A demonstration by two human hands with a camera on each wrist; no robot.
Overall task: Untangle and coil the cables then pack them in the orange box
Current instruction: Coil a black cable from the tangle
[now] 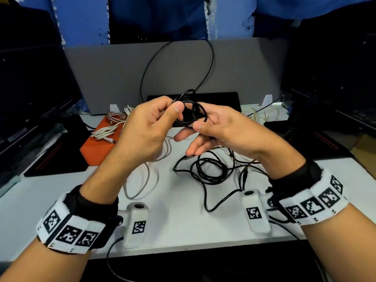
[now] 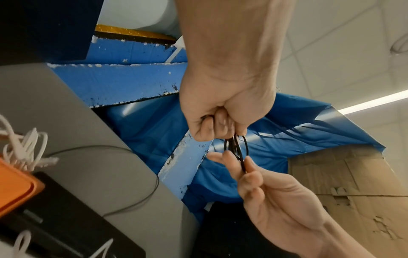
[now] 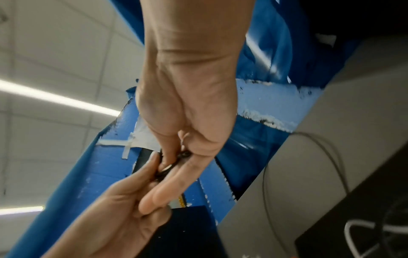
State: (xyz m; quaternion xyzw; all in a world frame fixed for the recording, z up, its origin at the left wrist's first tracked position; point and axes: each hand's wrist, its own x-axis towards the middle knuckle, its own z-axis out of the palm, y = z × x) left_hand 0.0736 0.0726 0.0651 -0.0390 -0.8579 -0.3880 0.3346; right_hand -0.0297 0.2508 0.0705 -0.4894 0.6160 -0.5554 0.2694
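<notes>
Both hands are raised over the white table (image 1: 179, 226). My left hand (image 1: 175, 112) grips a small coil of black cable (image 1: 192, 113) with curled fingers and thumb. My right hand (image 1: 200, 127) pinches the coil's near side with its thumb, while its other fingers hang extended. A big black loop (image 1: 177, 64) rises from the coil. In the left wrist view the left fingers (image 2: 217, 124) close over the coil (image 2: 236, 148). More black cable (image 1: 211, 169) lies tangled on the table. The orange box (image 1: 95, 151) at the left holds white cables (image 1: 109, 129).
A grey cable (image 1: 150, 176) trails on the table by the box. More pale cables (image 1: 258, 115) lie at the back right. Dark monitors stand on both sides, with a grey partition (image 1: 114, 74) behind. Two white tagged blocks (image 1: 138, 220) (image 1: 254, 210) sit near the front edge.
</notes>
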